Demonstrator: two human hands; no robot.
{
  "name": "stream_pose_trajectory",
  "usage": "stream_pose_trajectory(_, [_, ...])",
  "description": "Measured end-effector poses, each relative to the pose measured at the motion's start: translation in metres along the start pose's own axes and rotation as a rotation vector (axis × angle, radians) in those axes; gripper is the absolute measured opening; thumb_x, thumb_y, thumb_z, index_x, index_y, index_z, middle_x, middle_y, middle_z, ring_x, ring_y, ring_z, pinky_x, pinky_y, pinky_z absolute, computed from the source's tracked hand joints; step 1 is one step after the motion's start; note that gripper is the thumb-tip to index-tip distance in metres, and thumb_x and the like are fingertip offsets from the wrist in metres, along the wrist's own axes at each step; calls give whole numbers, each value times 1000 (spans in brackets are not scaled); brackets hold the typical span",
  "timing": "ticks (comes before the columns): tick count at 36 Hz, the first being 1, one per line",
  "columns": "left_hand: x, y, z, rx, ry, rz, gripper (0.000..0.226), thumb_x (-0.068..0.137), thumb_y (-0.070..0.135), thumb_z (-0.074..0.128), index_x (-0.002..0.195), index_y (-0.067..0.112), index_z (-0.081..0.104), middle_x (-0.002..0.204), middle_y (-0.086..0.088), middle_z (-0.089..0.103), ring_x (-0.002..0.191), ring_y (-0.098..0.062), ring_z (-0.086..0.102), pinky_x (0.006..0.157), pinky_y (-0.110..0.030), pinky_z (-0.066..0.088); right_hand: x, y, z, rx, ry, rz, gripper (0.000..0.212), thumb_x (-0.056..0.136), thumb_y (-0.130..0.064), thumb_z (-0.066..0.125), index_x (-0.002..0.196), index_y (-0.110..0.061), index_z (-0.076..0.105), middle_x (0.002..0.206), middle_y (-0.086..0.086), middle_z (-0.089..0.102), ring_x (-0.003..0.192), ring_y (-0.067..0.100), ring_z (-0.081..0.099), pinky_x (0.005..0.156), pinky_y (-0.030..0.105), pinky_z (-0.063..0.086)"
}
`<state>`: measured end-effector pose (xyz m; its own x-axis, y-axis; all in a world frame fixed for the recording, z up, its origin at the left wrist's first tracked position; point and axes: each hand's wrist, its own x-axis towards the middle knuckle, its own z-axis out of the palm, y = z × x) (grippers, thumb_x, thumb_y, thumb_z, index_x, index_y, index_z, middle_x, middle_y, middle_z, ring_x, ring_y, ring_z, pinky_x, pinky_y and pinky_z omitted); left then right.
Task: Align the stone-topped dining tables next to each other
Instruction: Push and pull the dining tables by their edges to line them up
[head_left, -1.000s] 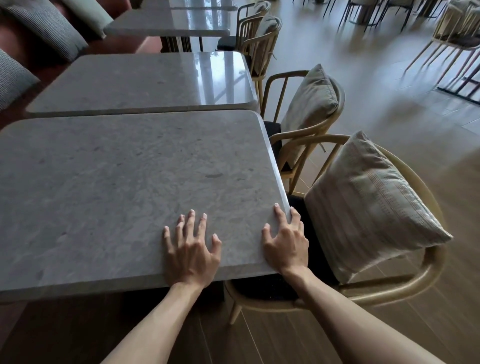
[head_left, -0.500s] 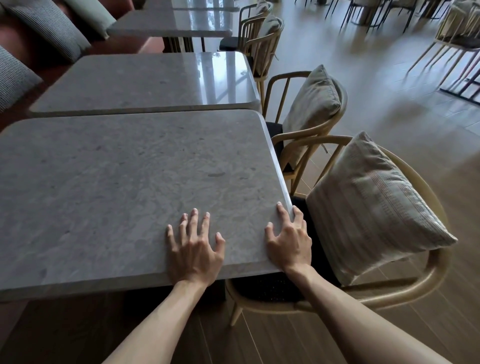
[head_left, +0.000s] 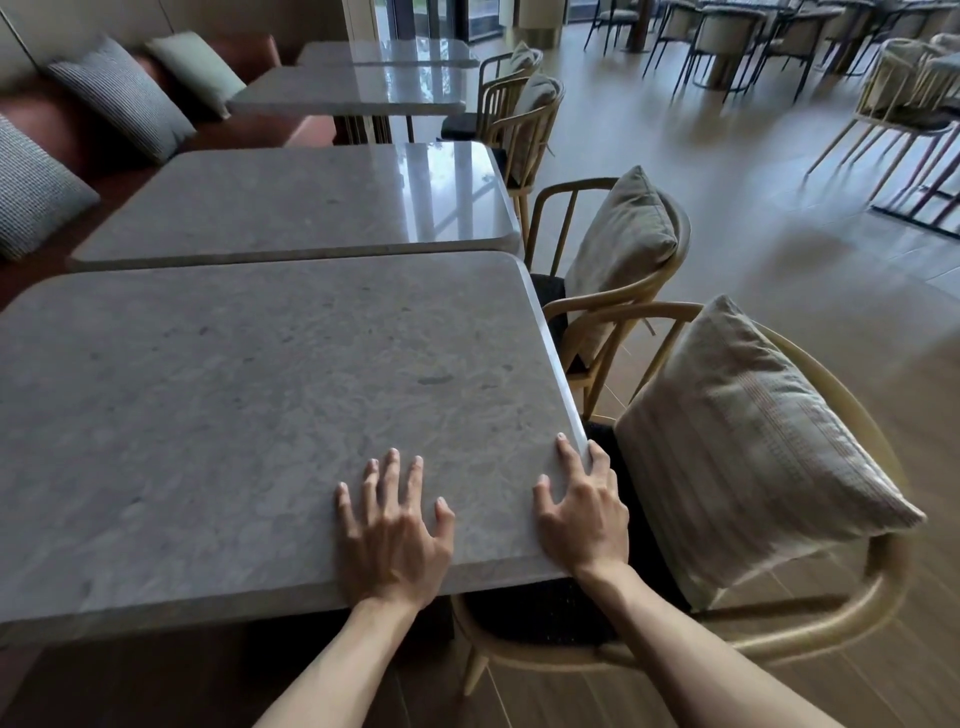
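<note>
Near table (head_left: 249, 415), grey mottled stone top w/ rounded corners, lies just beside far table (head_left: 291, 202), long edges almost touching; far top glossier, its right end set slightly left of the near one. Left hand (head_left: 392, 540) flat, fingers spread on the top; right hand (head_left: 582, 512) spread over the near-right corner, outer fingers draped on the edge, prob. to nudge the table sideways & square the ends. Cushioned chair (head_left: 753, 452) tucked at right
</note>
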<state>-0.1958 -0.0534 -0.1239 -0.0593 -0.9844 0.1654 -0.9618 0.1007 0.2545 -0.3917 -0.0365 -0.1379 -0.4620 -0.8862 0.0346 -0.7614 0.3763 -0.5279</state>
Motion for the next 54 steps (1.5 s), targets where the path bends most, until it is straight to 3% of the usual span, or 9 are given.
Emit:
stream_pose_trajectory(15, [2, -4, -13, -58, -133, 16, 70, 86, 53, 29, 140, 18, 54, 150, -10, 47, 138, -32, 44, 116, -58, 20, 1, -2, -10, -44, -140, -9, 65, 94, -53, 40, 153, -36, 19, 158, 8, 18, 138, 29, 33, 102, 46, 43])
stream_pose_trajectory(21, [32, 14, -79, -492, -94, -67, 50, 99, 32, 53, 146, 19, 44, 153, -4, 43, 141, -20, 38, 115, -31, 25, 15, -19, -79, -46, -248, -99, 70, 96, -54, 42, 156, -30, 16, 163, 7, 18, 146, 27, 26, 113, 45, 32])
stream_pose_trajectory(26, [73, 85, -162, -714, 22, -27, 39, 100, 23, 52, 138, 17, 54, 141, -8, 56, 130, -24, 51, 110, -34, 36, 51, -69, -175, 288, -155, -141, 59, 100, -43, 46, 152, -20, 33, 158, 1, 34, 145, 18, 32, 120, 37, 25])
stream_pose_trajectory(30, [107, 163, -220, -873, 85, 51, 38, 101, 28, 48, 136, 14, 56, 134, -4, 60, 116, -11, 58, 98, -17, 42, 85, -95, -253, 563, -46, -178, 46, 101, -32, 51, 144, -17, 49, 144, 1, 52, 130, 11, 48, 99, 11, 31])
stream_pose_trajectory(34, [126, 246, -257, -991, 130, 117, 53, 94, 42, 40, 138, 16, 55, 135, 4, 58, 118, -6, 56, 89, -1, 36, 116, -87, -334, 827, -46, -277, 45, 92, -42, 49, 132, -23, 57, 121, -19, 56, 108, -1, 54, 75, -6, 36])
stream_pose_trajectory(38, [127, 324, -266, -1032, 176, 125, 39, 104, 29, 41, 137, 12, 54, 135, -5, 60, 121, -17, 58, 91, -5, 44, 147, -47, -410, 895, -83, -356, 64, 89, -49, 43, 144, -17, 48, 139, -8, 50, 123, 6, 49, 86, 5, 39])
stream_pose_trajectory(41, [127, 382, -267, -1131, 201, 122, 48, 98, 37, 38, 135, 12, 56, 132, -2, 62, 119, -18, 60, 103, -33, 49, 176, -9, -464, 902, -59, -398, 60, 90, -47, 43, 140, -15, 53, 142, 4, 56, 127, 16, 54, 96, 20, 45])
stream_pose_trajectory(44, [132, 436, -259, -1185, 189, 127, 50, 97, 38, 35, 132, 13, 58, 128, -1, 64, 115, -17, 62, 103, -47, 48, 205, 27, -511, 923, -38, -410, 54, 92, -43, 45, 136, -14, 55, 136, 6, 60, 117, 15, 60, 89, 11, 49])
stream_pose_trajectory(54, [203, 655, -220, -1431, 134, 326, 55, 92, 49, 39, 128, 12, 59, 133, -8, 62, 120, -20, 61, 101, -45, 50, 317, 136, -608, 978, 146, -407, 62, 87, -55, 48, 133, -15, 59, 131, 1, 65, 121, 15, 61, 105, 45, 48])
